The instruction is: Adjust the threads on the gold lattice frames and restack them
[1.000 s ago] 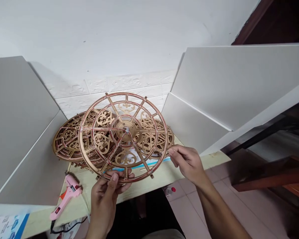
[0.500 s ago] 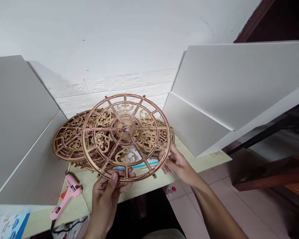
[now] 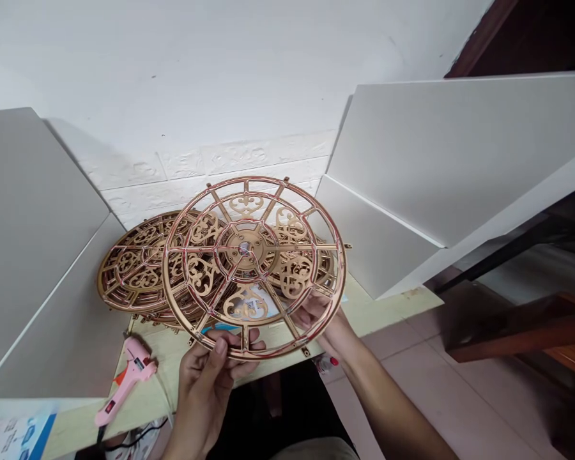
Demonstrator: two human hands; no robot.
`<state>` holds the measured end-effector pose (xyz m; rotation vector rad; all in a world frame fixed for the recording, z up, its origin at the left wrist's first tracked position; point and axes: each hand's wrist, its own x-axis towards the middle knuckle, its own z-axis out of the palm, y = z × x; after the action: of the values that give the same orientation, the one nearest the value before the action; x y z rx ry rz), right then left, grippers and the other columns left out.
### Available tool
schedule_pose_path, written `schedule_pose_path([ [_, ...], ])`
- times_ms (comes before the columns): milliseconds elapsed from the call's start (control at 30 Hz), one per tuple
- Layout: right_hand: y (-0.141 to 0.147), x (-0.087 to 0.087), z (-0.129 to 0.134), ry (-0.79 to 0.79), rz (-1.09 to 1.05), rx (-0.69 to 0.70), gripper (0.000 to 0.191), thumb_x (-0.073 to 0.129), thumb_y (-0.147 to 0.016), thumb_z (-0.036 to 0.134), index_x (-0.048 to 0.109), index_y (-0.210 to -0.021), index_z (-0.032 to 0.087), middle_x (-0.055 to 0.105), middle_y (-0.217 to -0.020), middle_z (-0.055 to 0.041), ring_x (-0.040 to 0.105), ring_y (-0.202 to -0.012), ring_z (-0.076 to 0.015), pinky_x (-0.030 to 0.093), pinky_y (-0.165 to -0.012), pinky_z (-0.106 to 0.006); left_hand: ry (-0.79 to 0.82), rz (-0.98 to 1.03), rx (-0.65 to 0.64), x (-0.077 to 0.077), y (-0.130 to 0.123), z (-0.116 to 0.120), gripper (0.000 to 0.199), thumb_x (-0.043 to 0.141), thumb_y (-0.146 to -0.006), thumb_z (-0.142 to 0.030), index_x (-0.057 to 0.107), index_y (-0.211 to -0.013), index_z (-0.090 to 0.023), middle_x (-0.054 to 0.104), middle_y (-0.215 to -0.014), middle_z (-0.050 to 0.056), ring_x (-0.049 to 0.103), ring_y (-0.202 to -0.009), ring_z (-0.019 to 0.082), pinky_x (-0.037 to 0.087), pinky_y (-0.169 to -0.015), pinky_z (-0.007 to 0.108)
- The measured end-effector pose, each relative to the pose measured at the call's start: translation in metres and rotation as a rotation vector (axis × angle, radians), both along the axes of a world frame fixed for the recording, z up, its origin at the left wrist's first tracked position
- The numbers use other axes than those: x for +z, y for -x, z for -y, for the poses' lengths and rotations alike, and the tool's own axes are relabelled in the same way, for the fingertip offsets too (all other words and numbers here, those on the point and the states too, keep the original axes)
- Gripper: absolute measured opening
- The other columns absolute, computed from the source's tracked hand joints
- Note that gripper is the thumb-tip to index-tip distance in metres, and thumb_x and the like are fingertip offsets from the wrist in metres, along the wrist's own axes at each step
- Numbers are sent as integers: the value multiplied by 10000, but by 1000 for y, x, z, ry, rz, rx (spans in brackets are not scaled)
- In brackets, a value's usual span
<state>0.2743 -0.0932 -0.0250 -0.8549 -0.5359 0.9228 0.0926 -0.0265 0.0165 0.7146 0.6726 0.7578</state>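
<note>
Between both hands' fingers (image 3: 219, 348), a gilded openwork wooden wheel (image 3: 244, 250)

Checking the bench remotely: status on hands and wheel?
Left hand gripping lower rim of gold filigree wheel. Right hand behind its right rim, contact unclear. Stacked wheels behind; pink glue gun by left hand.

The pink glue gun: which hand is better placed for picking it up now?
Probably the left hand: it is closest to the pink glue gun. It holds the rim of the gold openwork wheel, but the right hand, under the far side, is much farther.
</note>
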Motion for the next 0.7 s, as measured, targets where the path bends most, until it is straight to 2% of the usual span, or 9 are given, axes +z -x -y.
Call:
schedule_pose_path([
  [167,11,10,-6,7,-56,91,481,852,-527,480,478,-623,193,267,-468,97,185,-406,-45,182,-373,-199,44,18,2,2,1,2,254,898,-556,-319,719,-635,-156,682,-696,19,716,-852,289,613,-748,344],
  [300,17,15,-9,-9,-97,149,552,861,-507,476,395,-595,194,207,-410,118,142,-366,-30,140,-366,-196,60,8,-16,0,3,1,254,891,-571,-318,715,-651,-152,678,-697,25,710,-883,299,616,-737,337],
  [467,20,16,-11,-23,-99,186,572,864,-497,489,390,-618,192,201,-428,129,91,-348,-13,101,-348,-187,67,9,-24,0,4,2,262,890,-571,-334,715,-645,-154,682,-683,20,712,-880,286,608,-752,308],
  [600,20,14,-11,-27,-48,215,585,833,-511,560,380,-605,201,191,-396,130,94,-330,-22,111,-334,-187,58,39,-75,-8,7,-1,218,863,-624,-313,714,-661,-158,689,-688,16,722,-829,251,608,-710,259],
  [700,19,4,-12,-25,24,206,585,797,-502,637,418,-632,211,207,-397,127,128,-327,-36,158,-324,-195,48,73,-119,-16,11,-4,163,837,-667,-274,719,-686,-163,699,-707,7,726,-773,216,610,-692,243],
])
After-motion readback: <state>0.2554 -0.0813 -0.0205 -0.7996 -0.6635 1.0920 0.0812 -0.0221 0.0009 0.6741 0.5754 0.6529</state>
